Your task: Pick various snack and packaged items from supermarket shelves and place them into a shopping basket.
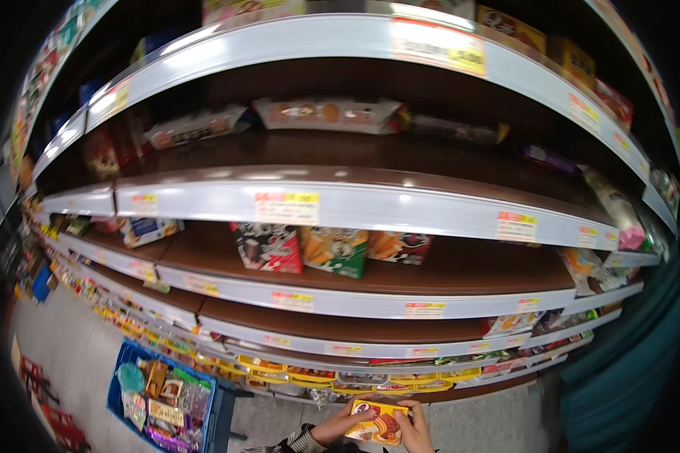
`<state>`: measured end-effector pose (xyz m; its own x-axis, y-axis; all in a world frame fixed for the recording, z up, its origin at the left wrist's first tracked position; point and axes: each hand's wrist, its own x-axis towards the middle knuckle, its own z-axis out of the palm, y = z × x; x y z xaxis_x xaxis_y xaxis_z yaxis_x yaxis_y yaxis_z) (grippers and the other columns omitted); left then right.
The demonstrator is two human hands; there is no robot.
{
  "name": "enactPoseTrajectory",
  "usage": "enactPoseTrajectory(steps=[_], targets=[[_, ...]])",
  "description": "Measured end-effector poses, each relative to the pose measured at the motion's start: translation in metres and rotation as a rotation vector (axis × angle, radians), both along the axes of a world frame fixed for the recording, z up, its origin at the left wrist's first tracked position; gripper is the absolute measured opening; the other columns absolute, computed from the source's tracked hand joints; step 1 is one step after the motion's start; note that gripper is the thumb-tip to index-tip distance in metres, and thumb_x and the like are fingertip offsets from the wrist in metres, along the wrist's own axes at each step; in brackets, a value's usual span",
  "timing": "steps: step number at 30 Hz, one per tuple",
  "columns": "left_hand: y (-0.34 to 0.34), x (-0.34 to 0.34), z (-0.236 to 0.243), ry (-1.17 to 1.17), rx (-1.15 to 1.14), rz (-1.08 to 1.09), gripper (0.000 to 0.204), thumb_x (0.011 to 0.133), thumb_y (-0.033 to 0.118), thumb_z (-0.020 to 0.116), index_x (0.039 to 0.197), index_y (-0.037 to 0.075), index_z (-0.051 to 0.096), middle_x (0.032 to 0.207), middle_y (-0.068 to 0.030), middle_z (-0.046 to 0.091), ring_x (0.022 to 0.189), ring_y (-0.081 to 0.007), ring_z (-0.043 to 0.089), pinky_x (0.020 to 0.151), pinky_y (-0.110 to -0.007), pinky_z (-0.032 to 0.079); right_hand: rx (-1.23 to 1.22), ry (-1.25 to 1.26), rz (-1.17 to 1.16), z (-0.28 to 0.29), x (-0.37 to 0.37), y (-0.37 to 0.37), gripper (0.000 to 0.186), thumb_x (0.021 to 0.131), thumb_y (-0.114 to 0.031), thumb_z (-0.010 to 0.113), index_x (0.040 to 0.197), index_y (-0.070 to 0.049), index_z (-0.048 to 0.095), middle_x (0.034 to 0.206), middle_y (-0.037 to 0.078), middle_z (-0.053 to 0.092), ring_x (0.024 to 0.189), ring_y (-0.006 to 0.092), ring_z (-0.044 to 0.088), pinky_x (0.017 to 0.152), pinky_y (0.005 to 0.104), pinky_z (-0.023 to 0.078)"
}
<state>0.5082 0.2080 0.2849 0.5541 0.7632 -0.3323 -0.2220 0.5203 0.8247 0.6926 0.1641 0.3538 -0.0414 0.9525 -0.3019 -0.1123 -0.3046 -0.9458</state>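
Low in front of me, my left hand (338, 424) and my right hand (415, 429) hold a small yellow snack box (375, 423) between them. Brown cake pieces are pictured on its face, which is turned up. Both thumbs lie over the front, while the other fingers are mostly hidden behind the box. A striped cuff (307, 438) shows at my left wrist. Beyond the hands rise brown shop shelves (279, 160) with pale price rails, and yellow trays of goods (310, 372) line a low shelf.
A blue crate (112, 400) full of mixed packaged goods stands on the grey floor to the left. Three snack bags (332, 250) stand on a middle shelf. Long white packs (325, 115) lie higher up. Dark teal fabric (627, 362) hangs at the right edge.
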Motion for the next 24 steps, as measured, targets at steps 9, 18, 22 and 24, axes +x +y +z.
enactPoseTrajectory(steps=[9, 18, 22, 24], targets=[[-0.042, -0.055, -0.004, -0.021, -0.162, 0.363, 0.049, 0.091, 0.029, 0.058, 0.127, -0.001, 0.041, 0.113, -0.0085, 0.057, 0.096, -0.0128, 0.059, 0.081, -0.024, 0.049, 0.274, -0.237, 0.499, -0.006, -0.043, 0.002, 0.074, 0.084, -0.018, 0.066, 0.141, -0.004, 0.02, 0.132, 0.019, 0.039, 0.122, 0.0275, 0.041, 0.097, 0.0353, 0.039], [-0.057, -0.117, -0.007, -0.128, -0.114, 0.603, 0.039, 0.095, 0.029, 0.05, 0.12, -0.001, 0.047, 0.108, -0.0073, 0.059, 0.094, -0.0114, 0.059, 0.08, -0.024, 0.049, 0.066, -0.273, 0.599, -0.004, -0.092, -0.009, 0.066, 0.088, -0.019, 0.06, 0.141, -0.006, 0.023, 0.113, 0.017, 0.054, 0.096, 0.0232, 0.057, 0.082, 0.0338, 0.046], [-0.07, -0.19, -0.025, -0.163, -0.139, 0.874, 0.033, 0.096, 0.027, 0.047, 0.115, -0.001, 0.05, 0.104, -0.0098, 0.061, 0.089, -0.0147, 0.062, 0.076, -0.026, 0.052, 0.14, -0.352, 0.615, -0.006, -0.14, -0.021, 0.052, 0.091, -0.017, 0.056, 0.136, -0.005, 0.034, 0.097, 0.013, 0.061, 0.083, 0.0221, 0.06, 0.074, 0.031, 0.048], [-0.08, -0.233, -0.045, -0.016, 0.012, 1.114, 0.031, 0.093, 0.025, 0.053, 0.11, -0.001, 0.048, 0.099, -0.0092, 0.059, 0.086, -0.0146, 0.061, 0.075, -0.026, 0.051, 0.11, -0.293, 0.639, -0.018, -0.17, -0.024, 0.048, 0.089, -0.02, 0.058, 0.131, -0.005, 0.039, 0.107, 0.014, 0.056, 0.088, 0.0203, 0.057, 0.077, 0.0298, 0.046]])
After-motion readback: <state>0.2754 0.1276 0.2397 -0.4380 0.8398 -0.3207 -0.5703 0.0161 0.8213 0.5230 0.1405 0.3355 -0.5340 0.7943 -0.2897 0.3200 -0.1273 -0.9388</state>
